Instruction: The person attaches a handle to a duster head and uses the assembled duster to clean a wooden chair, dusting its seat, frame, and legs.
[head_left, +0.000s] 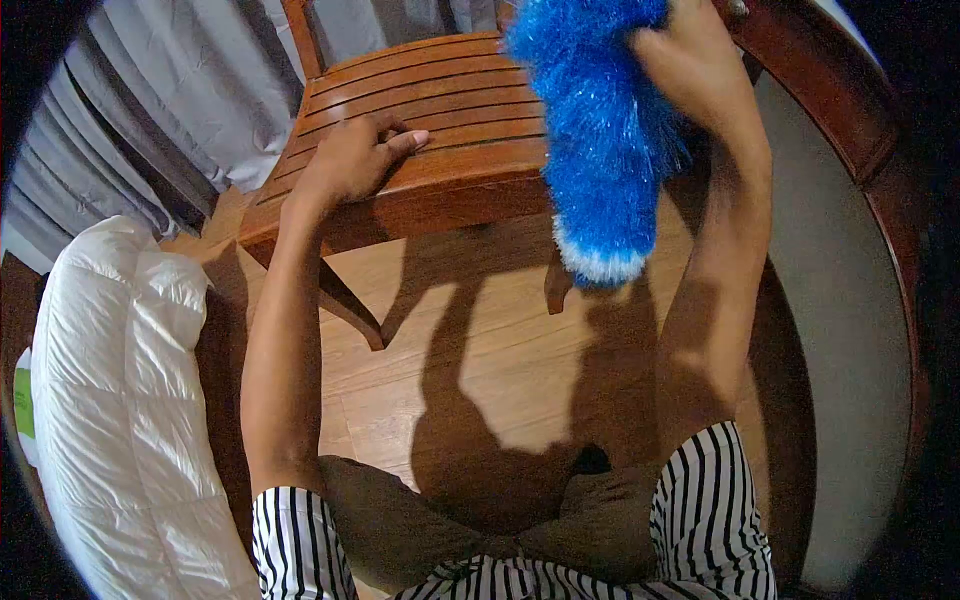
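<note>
A fluffy blue duster (605, 140) with a white tip hangs over the right part of a wooden chair (440, 190). My right hand (690, 65) is closed around the duster near the top edge of the view; its handle is hidden by the fibres. On the chair's slatted seat rests my left hand (350, 158), its fingers curled in and the thumb pointing right. Nothing shows in that hand, though the fingertips are partly hidden.
Grey curtains (160, 90) hang behind the chair on the left. A white quilted comforter (130, 400) lies at the left. Dark wooden furniture with a grey panel (850, 330) stands close on the right. Chair legs reach down to the wooden floor (360, 400).
</note>
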